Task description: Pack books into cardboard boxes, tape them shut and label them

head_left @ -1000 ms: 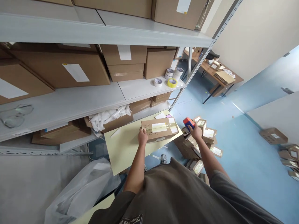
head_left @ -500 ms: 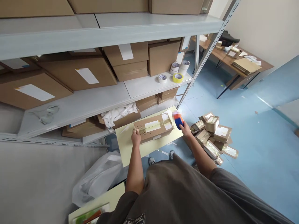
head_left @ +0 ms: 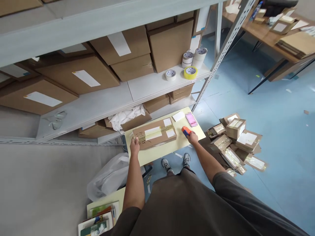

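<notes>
A long taped cardboard box (head_left: pixel 161 137) lies on the pale yellow table (head_left: pixel 150 159), with white labels on top and handwriting at its left end. My left hand (head_left: pixel 134 146) grips that left end, its fingers closed at the corner. To the right of the box, my right hand (head_left: pixel 193 138) is wrapped round an orange-and-blue tool, which looks like a tape dispenser (head_left: pixel 185 130). The tool is low over the table, apart from the box. Beyond it lie a white sheet (head_left: pixel 178 116) and a blurred pink item (head_left: pixel 191 120).
Shelving (head_left: pixel 105 96) with cardboard boxes runs along the far side. Several tape rolls (head_left: pixel 190 72) sit on its middle shelf. Small taped boxes (head_left: pixel 236 128) are piled on the floor at right. A translucent plastic bag (head_left: pixel 108 178) lies at left, and a wooden table (head_left: pixel 268 37) stands at upper right.
My right hand has lowered and turned the tool, drawing it toward me, so the white sheet and pink item show better. My left hand still grips the box. The camera view has shifted.
</notes>
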### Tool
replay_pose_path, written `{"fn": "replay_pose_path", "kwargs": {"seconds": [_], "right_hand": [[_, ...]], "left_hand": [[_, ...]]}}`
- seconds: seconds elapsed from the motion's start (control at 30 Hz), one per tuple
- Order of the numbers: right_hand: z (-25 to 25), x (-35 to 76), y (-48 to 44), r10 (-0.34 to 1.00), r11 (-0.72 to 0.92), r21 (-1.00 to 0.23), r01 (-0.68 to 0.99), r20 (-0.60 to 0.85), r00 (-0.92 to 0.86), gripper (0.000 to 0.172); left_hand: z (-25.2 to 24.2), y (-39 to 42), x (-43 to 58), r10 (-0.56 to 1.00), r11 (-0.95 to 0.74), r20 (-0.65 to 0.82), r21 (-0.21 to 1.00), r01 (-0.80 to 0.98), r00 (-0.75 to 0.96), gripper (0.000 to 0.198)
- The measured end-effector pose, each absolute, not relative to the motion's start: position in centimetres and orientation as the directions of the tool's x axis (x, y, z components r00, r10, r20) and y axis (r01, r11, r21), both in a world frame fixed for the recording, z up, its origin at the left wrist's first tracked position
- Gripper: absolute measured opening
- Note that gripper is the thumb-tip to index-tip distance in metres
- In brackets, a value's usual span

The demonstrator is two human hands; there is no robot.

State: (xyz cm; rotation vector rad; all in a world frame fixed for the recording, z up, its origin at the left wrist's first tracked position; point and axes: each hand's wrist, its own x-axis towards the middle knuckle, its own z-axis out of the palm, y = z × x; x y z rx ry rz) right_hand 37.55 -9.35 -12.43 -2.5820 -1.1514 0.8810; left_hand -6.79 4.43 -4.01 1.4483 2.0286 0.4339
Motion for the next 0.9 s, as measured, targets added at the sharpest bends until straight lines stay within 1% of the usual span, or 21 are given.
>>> {"fn": "replay_pose_path", "kwargs": {"seconds": [0.07,0.13,0.23,0.3,0.33,0.4,0.47,0.53,0.6,0.7,0.8,0.9], "right_hand": [[-13.7,37.8,-9.1,0.723,-0.691,-0.443,0.571,-0.432,0.54,0.033],[-14.8,38.2,-9.1,0.723,-0.685,-0.525,0.505,-0.4,0.563,0.03],[-15.3,38.7,-9.0,0.734,-0.615,-0.66,0.432,-0.278,0.62,0.024],[-14.6,38.7,-8.7,0.718,-0.61,-0.669,0.426,-0.239,0.653,0.027],[-13.8,38.5,-8.4,0.711,-0.626,-0.655,0.424,-0.256,0.655,0.031],[-11.9,37.6,-7.3,0.73,-0.626,-0.665,0.407,-0.318,0.605,0.041],[-9.7,36.0,-5.7,0.796,-0.552,-0.756,0.352,-0.352,0.493,0.054],[-7.6,33.8,-3.9,0.857,-0.467,-0.84,0.277,-0.353,0.375,0.064],[-5.9,31.5,-2.3,0.895,-0.417,-0.873,0.253,-0.344,0.285,0.07],[-4.4,29.0,-0.9,0.922,-0.371,-0.871,0.321,-0.304,0.238,0.067],[-3.4,28.2,-0.7,0.93,-0.348,-0.837,0.423,-0.25,0.27,0.053],[-2.4,28.2,-1.2,0.937,-0.315,-0.818,0.481,-0.186,0.297,0.042]], "left_hand": [[-4.0,4.4,-6.8,0.934,0.35,-0.274,0.582,0.734,-0.228,0.05],[-4.0,4.3,-6.7,0.935,0.349,-0.266,0.59,0.728,-0.232,0.052],[-3.8,4.1,-6.3,0.929,0.368,-0.274,0.597,0.713,-0.25,0.054],[-3.5,4.0,-6.0,0.924,0.38,-0.274,0.6,0.704,-0.266,0.057],[-3.4,3.9,-5.8,0.924,0.383,-0.27,0.602,0.701,-0.272,0.06],[-3.1,3.8,-5.5,0.923,0.386,-0.267,0.609,0.693,-0.279,0.065],[-2.8,3.6,-5.3,0.92,0.39,-0.279,0.621,0.68,-0.274,0.067],[-2.6,3.4,-5.3,0.92,0.392,-0.294,0.636,0.664,-0.261,0.068],[-2.5,3.3,-5.3,0.924,0.379,-0.297,0.656,0.652,-0.239,0.068],[-2.6,3.2,-5.5,0.929,0.369,-0.299,0.679,0.635,-0.22,0.069],[-2.9,3.1,-5.7,0.931,0.363,-0.301,0.697,0.619,-0.206,0.067],[-3.0,2.9,-5.8,0.932,0.36,-0.301,0.713,0.601,-0.201,0.059]]}}
